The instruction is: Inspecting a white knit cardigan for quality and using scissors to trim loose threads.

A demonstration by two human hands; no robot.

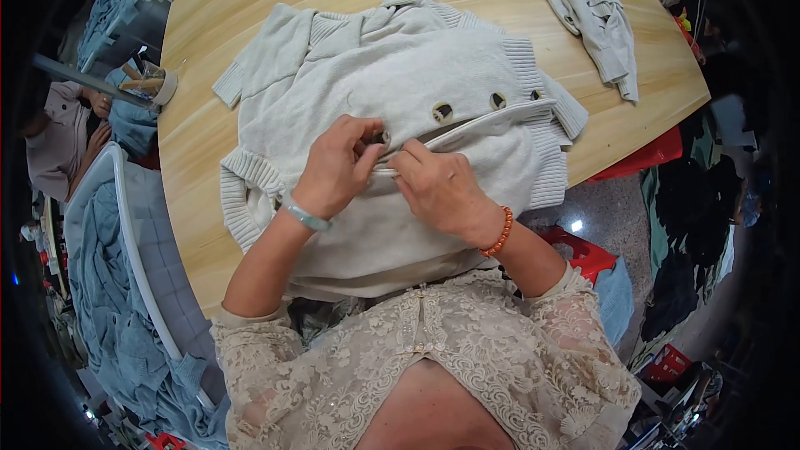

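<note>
A cream knitted cardigan (321,100) lies sideways across the wooden table, its ribbed neckline to the left and ribbed hem to the right. Along its front opening sit large round dark buttons (442,112), lined up to the right of my hands. My left hand (335,165), with a pale bangle at the wrist, closes thumb and fingers around a button (381,138) at the opening. Close beside it, my right hand (440,189), wearing an orange bead bracelet, pinches the lower front edge of the cardigan. Fingers partly hide the button and the fabric there.
Another cream garment with buttons (587,12) lies at the table's far right. A cup of tools (167,87) stands by the left edge. Beyond it, a white bin (125,217) holds blue-grey knits, near a seated person (62,137). A red stool (583,254) is lower right.
</note>
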